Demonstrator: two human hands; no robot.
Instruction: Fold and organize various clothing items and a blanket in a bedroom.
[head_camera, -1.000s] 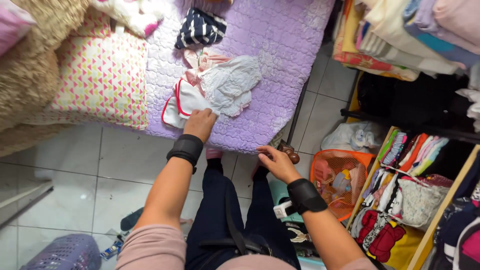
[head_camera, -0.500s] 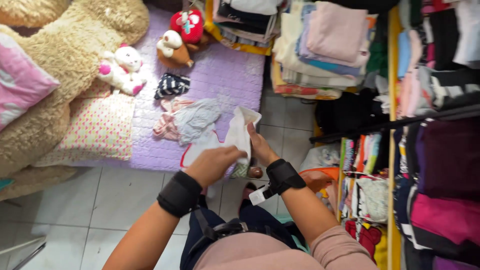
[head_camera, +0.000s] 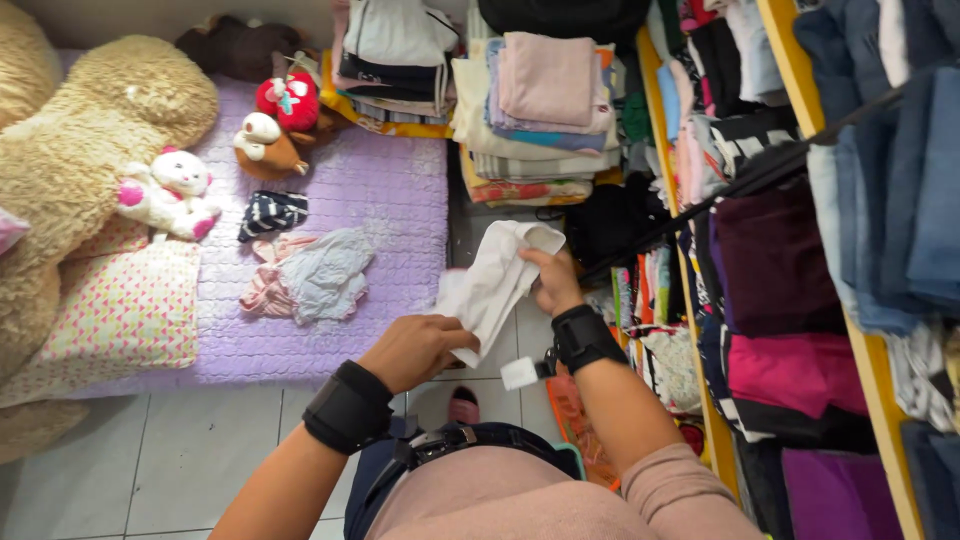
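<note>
Both of my hands hold one white garment (head_camera: 495, 280) up in front of me, above the gap between the bed and the shelves. My left hand (head_camera: 415, 350) grips its lower end. My right hand (head_camera: 550, 280) grips its upper edge. Each wrist wears a black band. On the purple quilt (head_camera: 390, 200) to the left lie a grey-blue garment with a pink striped piece (head_camera: 310, 275) and a folded black-and-white striped item (head_camera: 272, 213).
A big beige plush bear (head_camera: 90, 140), a small white-and-pink plush (head_camera: 170, 190) and a red plush (head_camera: 290, 100) sit on the bed. Stacks of folded clothes (head_camera: 545, 100) stand ahead. Yellow-framed shelves (head_camera: 870, 360) full of clothes fill the right. White tiled floor (head_camera: 150, 450) lies below.
I lifted the white garment off the bed with my left hand, my right hand joined it, and my view swung right towards the shelves.
</note>
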